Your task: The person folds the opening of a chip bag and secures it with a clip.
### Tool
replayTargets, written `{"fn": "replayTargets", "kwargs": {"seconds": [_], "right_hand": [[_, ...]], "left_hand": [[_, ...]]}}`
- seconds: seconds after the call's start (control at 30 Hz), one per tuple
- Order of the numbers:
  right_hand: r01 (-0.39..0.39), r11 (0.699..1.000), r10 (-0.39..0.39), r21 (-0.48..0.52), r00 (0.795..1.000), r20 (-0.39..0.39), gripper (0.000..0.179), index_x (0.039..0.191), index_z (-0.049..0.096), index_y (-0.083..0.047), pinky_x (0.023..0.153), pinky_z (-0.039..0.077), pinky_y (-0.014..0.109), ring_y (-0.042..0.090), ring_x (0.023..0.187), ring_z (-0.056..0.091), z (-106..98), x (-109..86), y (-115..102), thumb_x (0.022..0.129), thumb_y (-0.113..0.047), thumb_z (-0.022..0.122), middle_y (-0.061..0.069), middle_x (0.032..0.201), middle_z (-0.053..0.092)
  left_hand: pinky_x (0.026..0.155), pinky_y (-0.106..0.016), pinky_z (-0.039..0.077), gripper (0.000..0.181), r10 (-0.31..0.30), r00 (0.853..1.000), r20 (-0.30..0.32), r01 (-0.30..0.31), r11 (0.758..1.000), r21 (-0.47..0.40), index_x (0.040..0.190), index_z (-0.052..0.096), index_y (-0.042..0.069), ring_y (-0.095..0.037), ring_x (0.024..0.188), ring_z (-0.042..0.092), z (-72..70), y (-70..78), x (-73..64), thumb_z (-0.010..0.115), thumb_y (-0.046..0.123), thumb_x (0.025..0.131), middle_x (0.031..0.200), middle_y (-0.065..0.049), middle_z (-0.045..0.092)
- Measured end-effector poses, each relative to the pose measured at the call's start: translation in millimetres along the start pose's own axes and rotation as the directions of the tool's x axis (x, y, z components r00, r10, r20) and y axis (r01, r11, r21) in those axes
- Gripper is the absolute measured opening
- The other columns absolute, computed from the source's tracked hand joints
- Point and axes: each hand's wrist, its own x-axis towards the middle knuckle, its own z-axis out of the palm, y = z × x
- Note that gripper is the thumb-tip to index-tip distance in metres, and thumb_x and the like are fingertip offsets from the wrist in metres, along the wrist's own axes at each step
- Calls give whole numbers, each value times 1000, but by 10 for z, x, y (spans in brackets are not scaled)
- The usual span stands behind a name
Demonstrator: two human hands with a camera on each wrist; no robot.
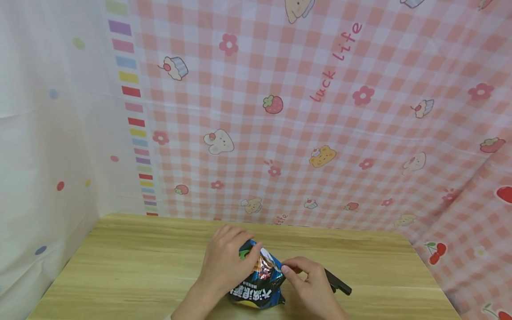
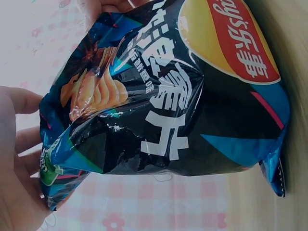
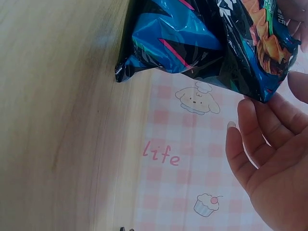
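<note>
A black and blue Lay's potato chip bag [image 1: 262, 284] stands tilted over the wooden table, its lower end close to the tabletop. My left hand [image 1: 226, 260] grips the bag's upper left part, thumb across the front. On the other side, my right hand [image 1: 312, 284] pinches the upper right corner between thumb and fingers. The left wrist view shows the bag's front [image 2: 159, 96] puffed out, with the left hand [image 2: 17, 183] at its top edge. In the right wrist view the right hand [image 3: 269, 154] holds the corner, other fingers loosely spread.
A slim black object [image 1: 339, 282] lies on the wooden table [image 1: 140, 266], just right of my right hand and partly hidden by it. Behind the table hangs a pink checked cloth [image 1: 248, 169]; a white cloth [image 1: 48, 133] hangs at the left.
</note>
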Motion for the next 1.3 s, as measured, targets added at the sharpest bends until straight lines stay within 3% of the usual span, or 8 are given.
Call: {"fn": "replayTargets", "kwargs": {"seconds": [0.33, 0.7, 0.9, 1.17, 1.3], "right_hand": [[15, 1000, -15, -2, 1000, -7, 5, 100, 78, -25, 77, 56, 28, 8, 84, 65, 11, -3, 3, 98, -21, 76, -15, 91, 71], [70, 998, -70, -9, 997, -11, 13, 99, 77, -24, 73, 58, 28, 7, 83, 66, 45, 19, 20, 94, -12, 79, -16, 90, 70], [78, 996, -78, -32, 997, -16, 17, 93, 77, -26, 70, 58, 28, 7, 82, 65, 51, 22, 53, 94, -9, 78, -18, 86, 69], [170, 981, -174, -89, 984, -38, 22, 89, 75, -27, 66, 54, 25, 3, 80, 63, 64, 30, 91, 92, -5, 78, -20, 86, 68], [159, 982, -164, -101, 986, -36, 24, 87, 74, -28, 65, 54, 24, 3, 79, 62, 62, 30, 68, 92, -5, 78, -21, 85, 67]], "left_hand": [[83, -35, 57, 23, 58, 997, 44, -58, 998, 6, 101, 80, 10, -17, 93, 66, -24, 2, -1, 86, 21, 81, 97, 0, 76], [88, -36, 57, 25, 51, 993, 110, -50, 999, -12, 106, 78, 7, -18, 98, 65, -45, 10, -5, 87, 14, 83, 103, -2, 74], [88, -36, 57, 22, 74, 992, 105, -71, 997, -29, 103, 77, 4, -17, 97, 64, -41, -16, -6, 87, 9, 83, 100, -3, 73], [84, -33, 57, 20, 82, 994, 78, -76, 994, -72, 96, 78, 5, -16, 91, 64, -28, -51, 10, 87, -3, 80, 92, 0, 72], [82, -32, 57, 20, 79, 994, 76, -73, 995, -72, 95, 78, 5, -15, 89, 64, -29, -57, 15, 87, -4, 80, 91, 1, 71]]}}
